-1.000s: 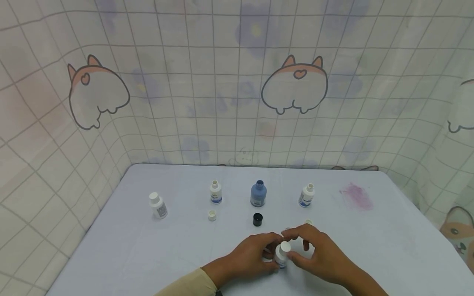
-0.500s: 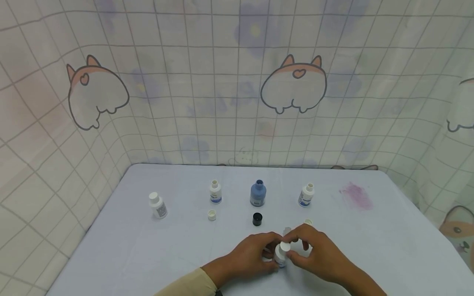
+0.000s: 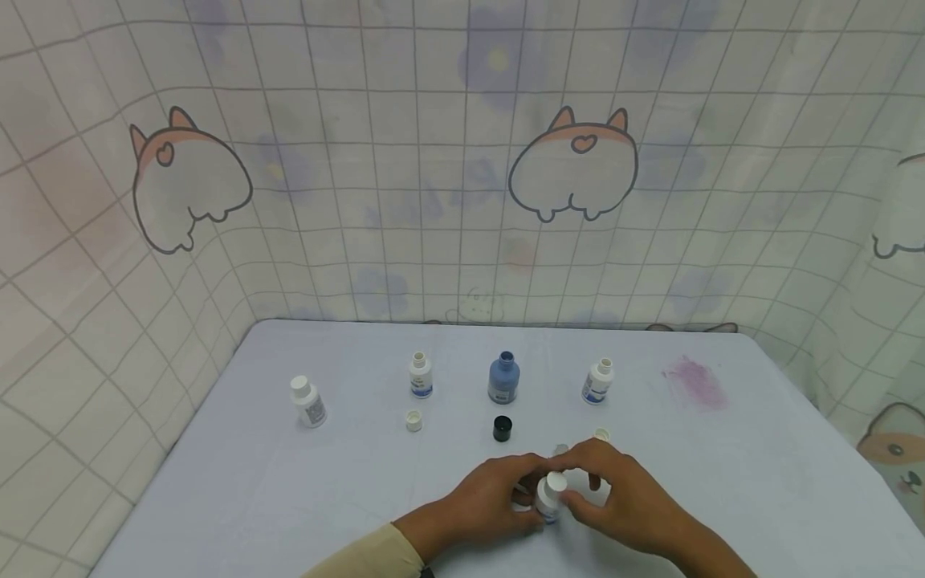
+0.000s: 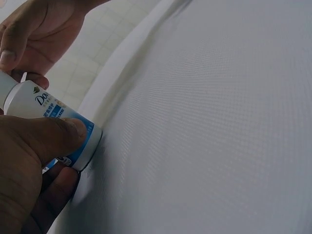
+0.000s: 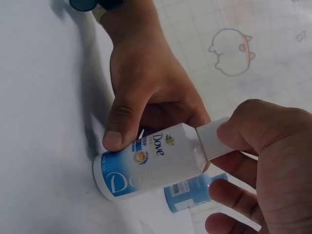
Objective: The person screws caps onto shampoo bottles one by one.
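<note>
Near the front of the table, a small white bottle (image 3: pixel 547 507) with a blue-based Dove label stands upright. My left hand (image 3: pixel 491 496) grips its body from the left, thumb across the label (image 4: pixel 56 111) in the left wrist view. From the other side my right hand (image 3: pixel 623 499) holds the white cap (image 5: pixel 213 140) between thumb and forefinger, its other fingers loosely bent. The cap sits on the bottle's neck. Just beyond the fingers lies a small translucent piece (image 3: pixel 560 450), and a pale cap (image 3: pixel 601 433) is partly hidden behind the right hand.
Across the back stand a capped white bottle (image 3: pixel 309 404), an uncapped white bottle (image 3: pixel 421 377), an uncapped blue bottle (image 3: pixel 503 381) and another uncapped white one (image 3: pixel 598 383). A white cap (image 3: pixel 413 421) and a black cap (image 3: pixel 502 428) lie before them. A pink stain (image 3: pixel 695 384) marks the right.
The right hand's fingers shift slightly around the cap. The left hand keeps its hold, and the bottle stays in place.
</note>
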A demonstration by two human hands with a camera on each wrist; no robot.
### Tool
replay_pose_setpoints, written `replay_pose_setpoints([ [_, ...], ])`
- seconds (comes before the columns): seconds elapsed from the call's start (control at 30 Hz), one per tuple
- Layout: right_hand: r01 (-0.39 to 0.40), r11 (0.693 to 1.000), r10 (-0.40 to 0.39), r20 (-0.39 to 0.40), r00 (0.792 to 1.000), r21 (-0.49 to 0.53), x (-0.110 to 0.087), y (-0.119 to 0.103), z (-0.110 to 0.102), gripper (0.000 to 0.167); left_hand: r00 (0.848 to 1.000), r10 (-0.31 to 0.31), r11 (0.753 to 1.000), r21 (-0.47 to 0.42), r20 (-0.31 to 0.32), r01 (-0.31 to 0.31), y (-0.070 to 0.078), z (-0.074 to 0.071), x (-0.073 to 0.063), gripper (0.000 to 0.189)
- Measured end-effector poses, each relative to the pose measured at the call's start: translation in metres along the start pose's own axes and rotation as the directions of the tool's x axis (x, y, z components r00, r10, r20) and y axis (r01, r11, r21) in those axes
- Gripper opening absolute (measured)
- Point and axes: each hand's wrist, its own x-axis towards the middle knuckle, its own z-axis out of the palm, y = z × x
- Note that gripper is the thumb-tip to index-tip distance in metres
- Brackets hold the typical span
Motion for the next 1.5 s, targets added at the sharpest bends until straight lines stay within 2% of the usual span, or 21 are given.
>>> replay_pose_setpoints([
  [0.23, 0.002, 1.0, -0.002, -0.011, 1.0, -0.013, 0.0011, -0.0014, 0.0006, 0.038, 1.0, -0.014, 1.0, 0.01, 0.002, 0.014, 0.0009, -0.0003, 0.0005, 0.057],
  [0.57, -0.064, 0.998, 0.063, -0.038, 0.997, -0.022, 0.0015, -0.0004, 0.004, 0.027, 1.0, -0.001, 1.0, 0.005, -0.001, 0.001, -0.0006, 0.0002, 0.0007, 0.056],
  [0.73, -0.045, 0.999, 0.045, -0.042, 0.998, -0.019, 0.0005, 0.0004, 0.0036, 0.03, 1.0, -0.004, 1.0, -0.001, -0.001, 0.004, -0.0005, 0.0007, 0.001, 0.056],
  [1.0, 0.062, 0.998, -0.062, -0.019, 0.998, -0.003, -0.0005, 0.004, 0.0021, 0.047, 1.0, -0.013, 1.0, 0.004, 0.003, 0.013, 0.0013, 0.0, 0.0002, 0.058],
  [1.3, -0.008, 1.0, 0.007, -0.014, 1.0, -0.027, 0.0018, 0.0032, 0.0008, 0.039, 1.0, -0.01, 1.0, 0.019, 0.0, 0.01, 0.0011, 0.0002, 0.0007, 0.057],
  [1.5, 0.011, 0.999, -0.012, -0.03, 0.999, -0.032, 0.0021, 0.0019, 0.0008, 0.037, 1.0, -0.012, 1.0, 0.014, -0.003, 0.013, 0.0007, -0.0001, 0.0008, 0.058],
])
